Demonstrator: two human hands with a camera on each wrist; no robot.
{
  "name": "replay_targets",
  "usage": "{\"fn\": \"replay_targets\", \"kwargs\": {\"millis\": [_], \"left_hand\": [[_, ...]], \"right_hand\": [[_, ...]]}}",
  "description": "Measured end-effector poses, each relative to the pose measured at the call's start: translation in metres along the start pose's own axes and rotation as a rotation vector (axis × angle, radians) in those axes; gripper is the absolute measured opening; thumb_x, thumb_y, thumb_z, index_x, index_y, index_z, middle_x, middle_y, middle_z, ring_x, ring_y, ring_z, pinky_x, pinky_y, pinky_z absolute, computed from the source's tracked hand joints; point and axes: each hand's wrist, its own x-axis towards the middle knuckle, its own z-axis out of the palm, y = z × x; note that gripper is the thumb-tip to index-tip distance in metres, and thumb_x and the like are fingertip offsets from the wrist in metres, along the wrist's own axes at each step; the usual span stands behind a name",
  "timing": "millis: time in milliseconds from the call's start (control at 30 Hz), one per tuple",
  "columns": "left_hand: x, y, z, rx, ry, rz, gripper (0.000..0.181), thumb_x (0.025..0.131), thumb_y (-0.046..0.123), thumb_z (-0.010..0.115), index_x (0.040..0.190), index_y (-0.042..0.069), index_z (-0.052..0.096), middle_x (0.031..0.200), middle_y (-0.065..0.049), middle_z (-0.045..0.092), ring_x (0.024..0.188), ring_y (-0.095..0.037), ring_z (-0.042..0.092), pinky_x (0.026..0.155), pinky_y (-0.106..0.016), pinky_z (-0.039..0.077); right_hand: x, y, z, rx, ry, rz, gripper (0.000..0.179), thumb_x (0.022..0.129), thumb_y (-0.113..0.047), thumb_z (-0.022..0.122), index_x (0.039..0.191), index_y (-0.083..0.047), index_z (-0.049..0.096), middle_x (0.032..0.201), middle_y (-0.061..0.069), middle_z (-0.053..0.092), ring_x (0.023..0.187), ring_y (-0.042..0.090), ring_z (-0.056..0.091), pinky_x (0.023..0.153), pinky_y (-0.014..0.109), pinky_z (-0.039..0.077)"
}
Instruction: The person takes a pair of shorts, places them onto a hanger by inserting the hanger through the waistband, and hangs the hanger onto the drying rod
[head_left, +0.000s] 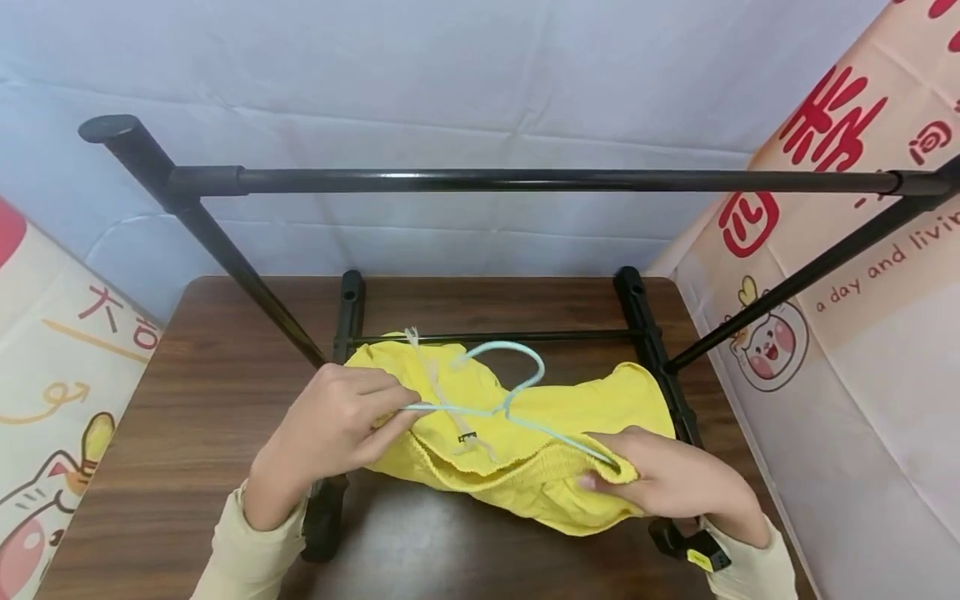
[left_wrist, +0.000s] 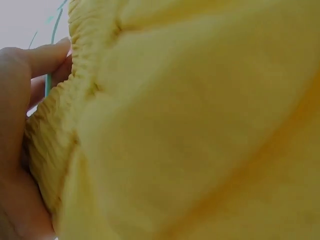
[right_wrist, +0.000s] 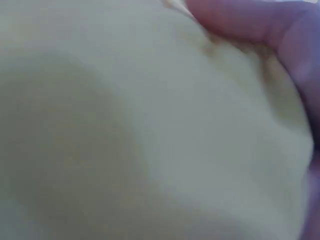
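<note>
Yellow shorts with a gathered elastic waistband and a pale drawstring lie bunched between both hands in the head view. A light blue clothes hanger rests over them, its hook pointing away from the person. My left hand pinches the hanger's left arm between thumb and fingers. The right hand grips the waistband on the other side, where the hanger's right end goes into the fabric. In the left wrist view, yellow cloth fills most of the picture beside the hand. The right wrist view is blurred cloth and fingers.
A black garment rack stands on the brown wooden table, its top bar crossing above the hands. Its feet and low crossbar sit around the shorts. White cloth and printed panels enclose the table.
</note>
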Motion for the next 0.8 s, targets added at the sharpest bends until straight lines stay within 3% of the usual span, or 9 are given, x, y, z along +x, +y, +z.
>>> {"fn": "replay_targets", "kwargs": {"millis": [167, 267, 400, 500, 633, 733, 800], "left_hand": [[-0.006, -0.013, -0.002, -0.085, 0.047, -0.045, 0.039, 0.107, 0.041, 0.059, 0.087, 0.014, 0.079, 0.081, 0.004, 0.076, 0.068, -0.006, 0.067, 0.058, -0.020, 0.052], [-0.007, -0.017, -0.001, -0.153, 0.099, -0.043, 0.031, 0.104, 0.038, 0.065, 0.091, 0.014, 0.080, 0.088, 0.003, 0.078, 0.076, -0.009, 0.071, 0.064, -0.020, 0.055], [-0.003, -0.017, -0.002, -0.150, 0.209, -0.040, 0.034, 0.101, 0.041, 0.071, 0.100, 0.008, 0.080, 0.102, -0.008, 0.079, 0.094, -0.022, 0.072, 0.091, -0.023, 0.055], [0.000, -0.020, -0.006, -0.097, 0.389, -0.079, 0.044, 0.100, 0.043, 0.072, 0.106, -0.001, 0.077, 0.112, -0.023, 0.073, 0.106, -0.036, 0.067, 0.107, -0.027, 0.050], [0.004, -0.025, -0.009, -0.012, 0.718, -0.225, 0.055, 0.097, 0.045, 0.074, 0.107, -0.009, 0.071, 0.109, -0.033, 0.064, 0.102, -0.036, 0.062, 0.099, -0.021, 0.050], [0.007, -0.027, -0.011, 0.008, 0.946, -0.380, 0.063, 0.090, 0.047, 0.081, 0.105, -0.013, 0.068, 0.105, -0.024, 0.062, 0.097, -0.024, 0.058, 0.088, -0.019, 0.049], [0.008, -0.029, -0.013, -0.019, 1.053, -0.489, 0.063, 0.084, 0.042, 0.087, 0.106, -0.013, 0.067, 0.106, -0.014, 0.060, 0.098, -0.018, 0.056, 0.085, -0.021, 0.049]], "right_hand": [[-0.015, 0.003, -0.002, 0.152, 0.087, 0.013, 0.022, 0.107, 0.001, 0.053, 0.108, -0.019, 0.062, 0.075, -0.001, 0.052, 0.071, -0.003, 0.053, 0.065, 0.022, 0.051], [-0.021, 0.001, -0.004, 0.166, 0.111, 0.013, 0.025, 0.106, 0.003, 0.053, 0.110, -0.018, 0.065, 0.078, 0.001, 0.057, 0.073, 0.002, 0.058, 0.066, 0.023, 0.053], [-0.029, -0.001, -0.004, 0.161, 0.167, 0.041, 0.025, 0.105, 0.004, 0.055, 0.105, -0.018, 0.065, 0.076, 0.002, 0.056, 0.072, 0.007, 0.059, 0.065, 0.025, 0.052], [-0.044, 0.000, -0.004, 0.171, 0.271, 0.092, 0.027, 0.102, 0.008, 0.056, 0.099, -0.017, 0.065, 0.075, -0.004, 0.056, 0.070, 0.005, 0.059, 0.062, 0.025, 0.050], [-0.069, 0.006, -0.005, 0.388, 0.394, 0.152, 0.033, 0.104, 0.012, 0.047, 0.106, -0.013, 0.069, 0.087, -0.009, 0.069, 0.079, 0.003, 0.068, 0.067, 0.026, 0.057], [-0.085, 0.012, -0.006, 0.545, 0.489, 0.155, 0.042, 0.106, 0.013, 0.039, 0.119, -0.013, 0.070, 0.100, -0.005, 0.076, 0.088, 0.007, 0.073, 0.073, 0.028, 0.062], [-0.094, 0.013, -0.006, 0.593, 0.558, 0.163, 0.046, 0.108, 0.012, 0.036, 0.123, -0.015, 0.070, 0.104, -0.003, 0.077, 0.090, 0.008, 0.074, 0.074, 0.028, 0.063]]}}
